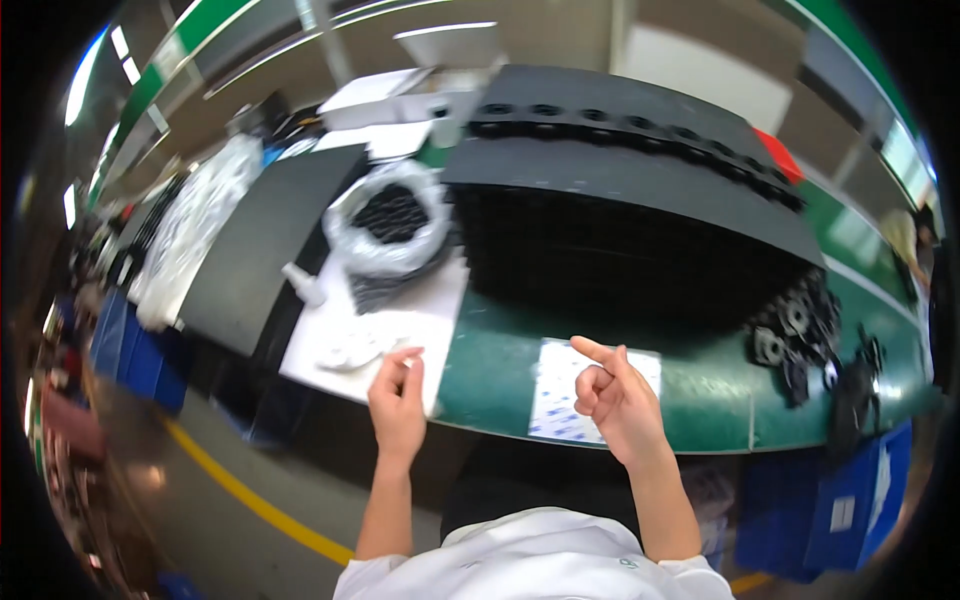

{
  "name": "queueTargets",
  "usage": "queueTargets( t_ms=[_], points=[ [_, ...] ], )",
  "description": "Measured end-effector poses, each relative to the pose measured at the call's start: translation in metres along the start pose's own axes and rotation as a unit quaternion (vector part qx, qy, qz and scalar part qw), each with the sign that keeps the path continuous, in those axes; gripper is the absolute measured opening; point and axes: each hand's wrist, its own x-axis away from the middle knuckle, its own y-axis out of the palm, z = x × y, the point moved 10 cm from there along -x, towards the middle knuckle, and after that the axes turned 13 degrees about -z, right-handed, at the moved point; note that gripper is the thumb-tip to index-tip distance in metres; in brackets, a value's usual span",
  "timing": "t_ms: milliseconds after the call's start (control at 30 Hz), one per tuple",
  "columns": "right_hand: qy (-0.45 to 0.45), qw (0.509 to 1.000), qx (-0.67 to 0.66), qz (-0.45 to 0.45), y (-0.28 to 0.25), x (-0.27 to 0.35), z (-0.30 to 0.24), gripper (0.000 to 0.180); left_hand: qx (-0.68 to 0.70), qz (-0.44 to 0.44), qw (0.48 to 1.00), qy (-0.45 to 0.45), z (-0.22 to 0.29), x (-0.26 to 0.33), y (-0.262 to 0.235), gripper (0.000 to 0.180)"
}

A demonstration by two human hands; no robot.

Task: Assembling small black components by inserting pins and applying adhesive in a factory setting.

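Note:
My left hand [398, 405] hangs over the front edge of a white sheet [310, 352], beside a small heap of white parts [350, 348]. Its thumb and forefinger are drawn close together; whether anything small sits between them cannot be made out. Above a white sheet with blue marks [562, 395] is my right hand [622, 400]. The forefinger there points out to the left, the thumb stands apart, and the other fingers curl loosely with nothing visible in them. Behind the white parts stands a clear plastic bag [360, 250] of small black pieces [390, 214].
A large stack of black panels [620, 240] fills the back of the green table [700, 400]. Black parts [795, 330] lie heaped at the right. A small white bottle [303, 285] lies left of the bag. Blue bins [830, 510] stand below the table's right end.

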Motion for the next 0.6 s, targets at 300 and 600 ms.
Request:
queueTargets(
  t_ms=[300,600],
  points=[
    [0.139,0.979,0.054,-0.139,0.074,-0.051,0.082,0.046,-0.425,0.113,0.872,-0.216,-0.047,-0.011,-0.14,0.025],
    [0.145,0.969,0.057,-0.191,0.115,-0.1,0.107,0.044,-0.05,0.185,0.981,0.006,-0.033,-0.01,-0.112,0.014]
  ],
)
